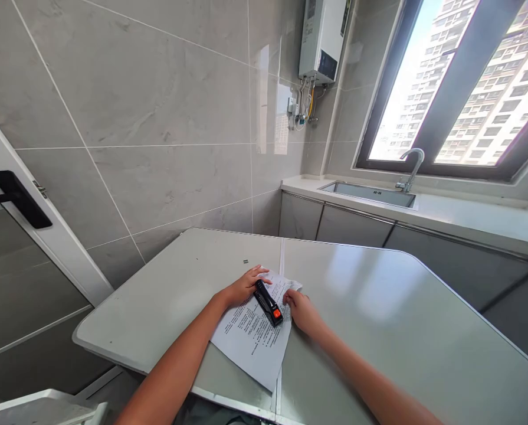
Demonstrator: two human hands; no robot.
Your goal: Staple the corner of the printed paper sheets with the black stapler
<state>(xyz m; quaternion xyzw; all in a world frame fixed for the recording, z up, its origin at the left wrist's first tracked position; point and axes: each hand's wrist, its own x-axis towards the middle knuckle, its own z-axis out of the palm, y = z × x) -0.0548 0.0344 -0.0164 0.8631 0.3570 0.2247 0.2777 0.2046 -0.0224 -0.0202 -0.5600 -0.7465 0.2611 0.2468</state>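
Observation:
A printed sheet of paper point(251, 342) lies on the grey folding table point(379, 307), its near corner hanging over the front edge. A black stapler point(268, 303) with an orange end rests on the paper's upper part. My left hand point(244, 285) lies with its fingers stretched over the paper's far edge, touching the stapler's far end. My right hand point(302, 310) has its fingers curled on the paper's right edge, just beside the stapler's orange end.
A tiny dark staple-like bit point(245, 261) lies on the table beyond my left hand. Behind the table runs a counter with a sink point(370, 193) and tap point(412, 168) under a window. A tiled wall and a door handle point(18, 198) are to the left.

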